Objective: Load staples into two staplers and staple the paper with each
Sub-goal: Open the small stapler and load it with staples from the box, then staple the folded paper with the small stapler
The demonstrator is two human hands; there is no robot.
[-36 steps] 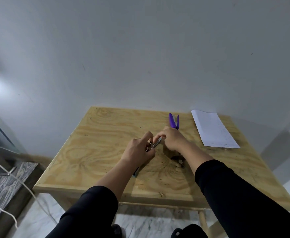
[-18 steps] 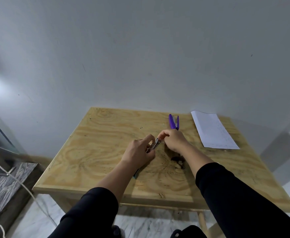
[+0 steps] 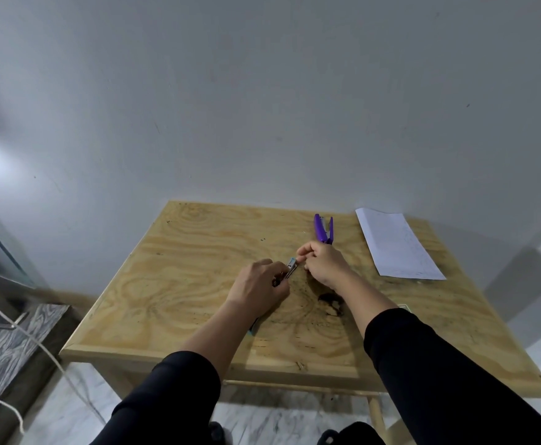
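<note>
- While your left hand (image 3: 258,285) curls around a small stapler (image 3: 290,269) with a teal tip and metal rail, your right hand (image 3: 322,264) pinches at its front end above the wooden table (image 3: 173,284).
- A purple stapler (image 3: 323,228) lies just beyond your right hand, its arms apart.
- The white paper (image 3: 396,244) rests flat near the table's far right edge.

A pale plywood worktop (image 3: 179,284) is set against a plain grey-white wall (image 3: 262,107); marbled floor (image 3: 70,409) is seen below, crossed by a white cord (image 3: 38,345).
</note>
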